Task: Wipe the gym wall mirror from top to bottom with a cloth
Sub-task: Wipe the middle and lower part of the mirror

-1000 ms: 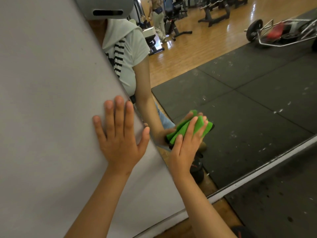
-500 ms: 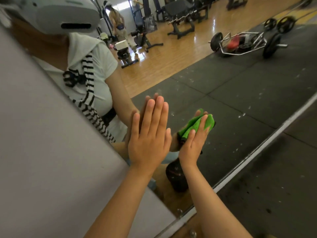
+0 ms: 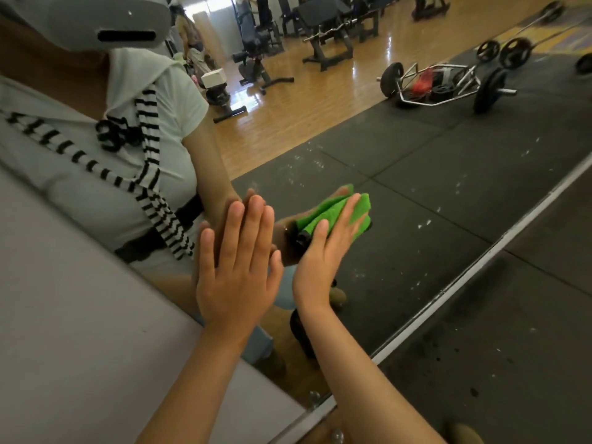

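Note:
The wall mirror (image 3: 416, 174) fills most of the view and reflects the gym and me. My left hand (image 3: 237, 261) lies flat on the glass with straight fingers, close to the mirror's left edge. Just to its right, my right hand (image 3: 323, 251) presses a folded green cloth (image 3: 333, 213) against the mirror with straight fingers. The cloth sticks out above and to the right of the fingertips. Both hands meet their own reflections in the glass.
A plain grey wall panel (image 3: 80, 331) borders the mirror on the left. The mirror's metal bottom frame (image 3: 480, 261) runs diagonally, with black rubber floor (image 3: 512, 347) below it. Reflected in the glass are a loaded trap bar (image 3: 442, 88), benches and a wooden floor.
My left hand has moved from the grey wall panel onto the mirror glass. My view has swung left and up, and the right hand with the cloth stays pressed on the glass.

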The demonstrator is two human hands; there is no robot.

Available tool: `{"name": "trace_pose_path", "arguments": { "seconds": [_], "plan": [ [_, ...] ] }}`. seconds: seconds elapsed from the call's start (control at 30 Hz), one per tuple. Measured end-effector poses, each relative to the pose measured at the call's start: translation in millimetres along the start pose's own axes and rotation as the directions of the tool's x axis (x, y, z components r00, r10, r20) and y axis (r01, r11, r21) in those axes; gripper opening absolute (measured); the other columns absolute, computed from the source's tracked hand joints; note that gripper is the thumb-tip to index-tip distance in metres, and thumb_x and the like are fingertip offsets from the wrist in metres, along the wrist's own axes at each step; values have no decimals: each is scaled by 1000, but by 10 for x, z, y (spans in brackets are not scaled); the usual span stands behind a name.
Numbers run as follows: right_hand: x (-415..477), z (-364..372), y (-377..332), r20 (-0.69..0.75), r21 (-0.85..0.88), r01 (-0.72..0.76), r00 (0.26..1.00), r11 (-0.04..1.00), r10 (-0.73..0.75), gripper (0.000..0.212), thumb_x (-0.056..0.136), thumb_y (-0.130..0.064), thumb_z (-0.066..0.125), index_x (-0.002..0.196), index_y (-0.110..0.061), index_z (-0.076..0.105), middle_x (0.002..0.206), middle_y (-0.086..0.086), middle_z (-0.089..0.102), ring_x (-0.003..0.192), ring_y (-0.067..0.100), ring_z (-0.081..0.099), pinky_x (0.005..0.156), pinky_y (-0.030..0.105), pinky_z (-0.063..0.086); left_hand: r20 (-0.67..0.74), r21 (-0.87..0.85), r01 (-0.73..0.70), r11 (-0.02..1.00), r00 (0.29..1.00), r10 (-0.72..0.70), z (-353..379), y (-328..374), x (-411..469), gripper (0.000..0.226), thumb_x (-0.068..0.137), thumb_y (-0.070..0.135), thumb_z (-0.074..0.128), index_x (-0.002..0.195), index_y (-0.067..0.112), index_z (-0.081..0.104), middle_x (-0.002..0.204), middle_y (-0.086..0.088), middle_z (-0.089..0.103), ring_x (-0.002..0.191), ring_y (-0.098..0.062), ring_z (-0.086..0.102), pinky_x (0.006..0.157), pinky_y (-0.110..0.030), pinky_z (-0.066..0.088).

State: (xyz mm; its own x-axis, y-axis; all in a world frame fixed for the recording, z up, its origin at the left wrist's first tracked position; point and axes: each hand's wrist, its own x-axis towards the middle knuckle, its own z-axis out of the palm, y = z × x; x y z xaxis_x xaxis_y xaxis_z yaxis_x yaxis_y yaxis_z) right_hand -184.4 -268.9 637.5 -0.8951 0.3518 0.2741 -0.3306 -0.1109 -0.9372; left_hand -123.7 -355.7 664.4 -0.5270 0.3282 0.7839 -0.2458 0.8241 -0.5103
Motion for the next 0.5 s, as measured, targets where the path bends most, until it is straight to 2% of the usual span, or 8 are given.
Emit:
{"name": "trace_pose_path", "arguments": {
  "seconds": [0.1,0.23,0.3,0.37,0.43,0.5],
  "plan": [
    [102,-32,-74,29,-18,81,996,997,-81,54,101,-49,21,151,-38,5,166,-8,-2,150,6,-13,123,31,-7,1,9,0,1000,1000,0,-9,-9,6,75,100,36,44,159,8,9,168,-8,-8,155,-23,-5,125,-45,-2],
    [151,-128,233,42,-56,120,992,991,-118,59,101,-59,17,153,-34,8,164,-10,2,152,11,-8,123,33,-3,-6,-13,8,1000,1000,-8,-12,10,17,74,99,35,46,159,8,12,168,-6,-5,155,-22,-3,125,-45,-1],
    [161,-240,524,23,-79,47,999,996,-45,56,101,-58,18,152,-37,7,162,-18,1,152,14,-7,123,34,-2,-15,-25,18,1000,1000,-18,-12,16,21,71,99,35,46,158,8,16,168,-5,-3,155,-22,-1,126,-44,1],
    [174,-347,797,-31,-74,-110,994,991,108,54,99,-56,19,150,-45,4,158,-25,-4,152,15,-5,124,41,1,-19,-30,29,999,999,-30,-9,19,15,68,100,34,46,157,9,20,168,-4,-2,155,-21,0,126,-44,1],
    [190,-394,960,-71,-58,-224,973,973,220,56,96,-58,19,148,-48,2,159,-21,-3,152,17,-6,124,44,2,-22,-40,48,998,999,-49,-8,28,23,66,100,33,46,156,9,21,168,-3,-1,155,-20,0,126,-44,2],
    [226,-414,1089,-100,-49,-296,952,954,291,55,100,-51,23,152,-43,4,162,-13,1,152,19,-5,123,40,1,-21,-70,84,994,996,-86,-5,76,53,68,99,30,47,157,9,19,168,-1,-1,155,-19,1,125,-45,1]
  ]
}}
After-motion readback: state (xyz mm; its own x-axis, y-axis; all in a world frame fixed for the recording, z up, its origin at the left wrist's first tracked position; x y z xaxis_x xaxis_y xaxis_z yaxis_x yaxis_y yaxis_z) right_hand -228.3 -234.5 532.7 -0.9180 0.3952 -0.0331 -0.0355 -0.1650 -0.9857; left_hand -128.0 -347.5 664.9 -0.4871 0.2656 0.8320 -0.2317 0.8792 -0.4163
